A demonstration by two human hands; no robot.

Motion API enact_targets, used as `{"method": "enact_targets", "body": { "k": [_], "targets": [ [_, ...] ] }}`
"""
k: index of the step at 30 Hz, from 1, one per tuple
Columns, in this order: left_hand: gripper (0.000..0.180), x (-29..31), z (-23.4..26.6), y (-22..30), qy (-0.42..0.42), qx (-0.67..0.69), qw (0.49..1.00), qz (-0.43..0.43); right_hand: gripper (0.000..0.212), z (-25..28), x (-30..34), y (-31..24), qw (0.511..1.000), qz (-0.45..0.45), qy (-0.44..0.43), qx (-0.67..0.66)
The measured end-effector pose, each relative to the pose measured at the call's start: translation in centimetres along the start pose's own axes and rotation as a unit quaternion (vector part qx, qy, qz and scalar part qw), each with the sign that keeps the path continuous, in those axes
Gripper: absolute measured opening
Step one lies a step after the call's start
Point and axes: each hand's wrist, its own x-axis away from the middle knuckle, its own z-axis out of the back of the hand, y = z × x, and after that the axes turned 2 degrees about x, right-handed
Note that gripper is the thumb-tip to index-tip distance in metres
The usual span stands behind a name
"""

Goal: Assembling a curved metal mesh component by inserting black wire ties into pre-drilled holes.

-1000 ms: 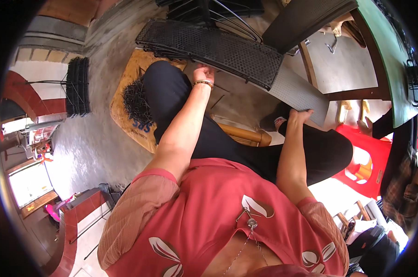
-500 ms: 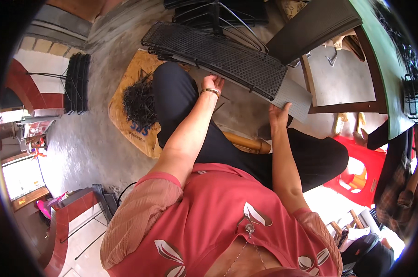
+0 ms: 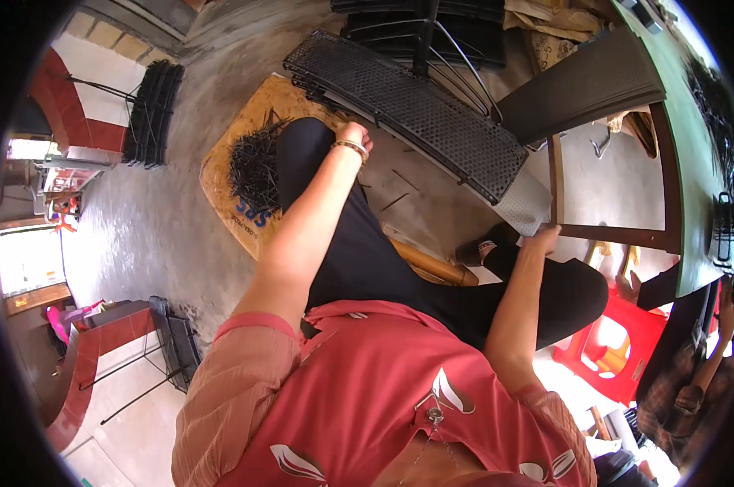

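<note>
A long black perforated panel (image 3: 415,109) lies aslant in front of me on a dark frame. From under its right end juts a grey dotted sheet (image 3: 523,204). My right hand (image 3: 543,238) grips the outer corner of that sheet with closed fingers. Over my left knee, just short of the panel's near edge, is my left hand (image 3: 353,138). Its fingers are curled, and what they hold, if anything, is hidden. Beside that knee a heap of thin black strips (image 3: 253,166) rests on a tan sack (image 3: 221,162) on the floor.
Dark grey boards (image 3: 586,81) lean at the right by a green tabletop (image 3: 687,260). A red plastic stool (image 3: 622,325) stands right of my knee, near another person's feet and arm. Stacked black racks (image 3: 152,114) are at the left. A bamboo pole (image 3: 432,264) lies between my legs.
My left hand has come away from the panel's underside toward my left knee. My right hand has shifted right and nearer, onto the grey sheet's corner. The whole view has turned slightly.
</note>
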Motion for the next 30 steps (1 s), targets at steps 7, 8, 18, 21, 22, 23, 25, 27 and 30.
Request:
{"method": "enact_targets", "body": {
  "k": [7,8,18,21,22,23,25,27,30],
  "targets": [
    [0.025,-4.2,-2.8,0.6,0.028,-0.158,0.985,0.058,0.064,-0.1,-2.7,1.1,0.928,0.092,0.092,0.35],
    [0.026,-5.1,-2.9,0.0,0.004,-0.099,0.994,0.05,0.065,0.2,-2.6,1.3,0.923,0.112,0.065,0.362],
    [0.023,-8.4,-4.4,-1.3,0.051,0.032,0.997,-0.046,0.071,-1.0,-0.8,3.5,0.917,0.119,-0.014,0.381],
    [0.019,-9.6,-1.9,0.7,0.0,0.161,0.982,-0.103,0.069,-4.0,1.1,5.0,0.933,0.097,-0.059,0.34],
    [0.018,-9.6,-1.9,0.8,0.021,0.186,0.978,-0.089,0.066,-4.3,1.6,5.0,0.939,0.081,-0.046,0.332],
    [0.018,-9.9,-2.3,1.0,0.019,0.185,0.979,-0.086,0.066,-4.4,1.5,5.1,0.939,0.082,-0.043,0.332],
    [0.021,-11.0,-2.9,1.7,0.122,0.138,0.983,-0.011,0.056,-5.1,1.4,5.3,0.979,-0.047,-0.143,0.14],
    [0.013,-15.0,2.5,3.7,0.104,0.191,0.971,-0.103,0.054,-7.8,4.1,6.9,0.968,-0.088,-0.192,0.131],
    [0.039,-15.1,3.9,6.1,0.047,0.094,0.994,-0.037,0.051,-8.5,3.5,7.6,0.947,-0.143,-0.271,0.095]
  ]
}}
